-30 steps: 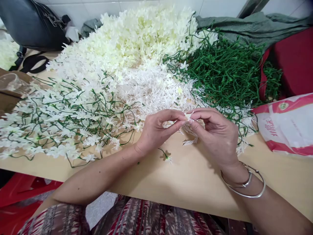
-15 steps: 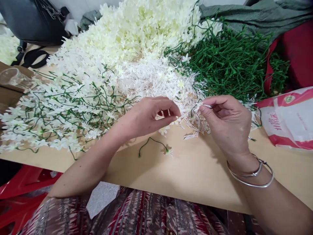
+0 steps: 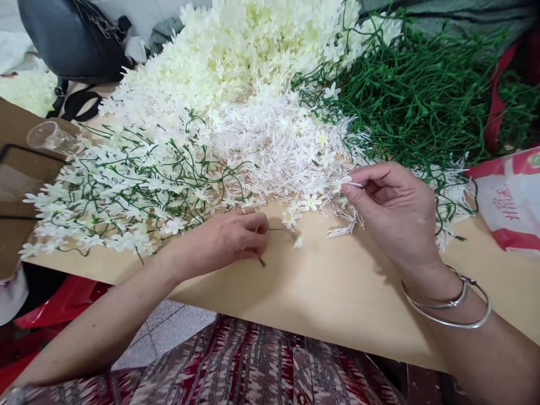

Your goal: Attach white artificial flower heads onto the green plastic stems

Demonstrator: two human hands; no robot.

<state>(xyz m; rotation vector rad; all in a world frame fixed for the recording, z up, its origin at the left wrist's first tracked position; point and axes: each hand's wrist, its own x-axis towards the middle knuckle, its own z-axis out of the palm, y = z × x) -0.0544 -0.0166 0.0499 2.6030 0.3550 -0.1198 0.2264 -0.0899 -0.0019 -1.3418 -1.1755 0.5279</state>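
My left hand point(image 3: 230, 239) is closed over a thin green artificial flower stem point(image 3: 262, 261) just above the tabletop. One end of that stem sticks out below my fingers; toward the right it runs to a small pale flower tip point(image 3: 298, 242), blurred. My right hand point(image 3: 392, 211), with two silver bangles on the wrist, pinches a small white artificial flower point(image 3: 342, 184) between thumb and forefinger. Its thin white tail shows between the fingertips. Beyond both hands lies a heap of white thread-like stamens point(image 3: 270, 149), with loose white blossoms point(image 3: 311, 201) along its near edge.
Assembled white flowers on green stems point(image 3: 139, 191) spread on the left. A tall pile of cream petals point(image 3: 240, 62) is at the back, green stems point(image 3: 422, 95) at the right. A pink-and-white bag point(image 3: 512, 197), clear cup point(image 3: 50, 138) and black bag point(image 3: 76, 39) flank them.
My left hand has moved left and down onto the stem that lay on the table and closed on it. My right hand keeps its pinch. The view has shifted slightly left.
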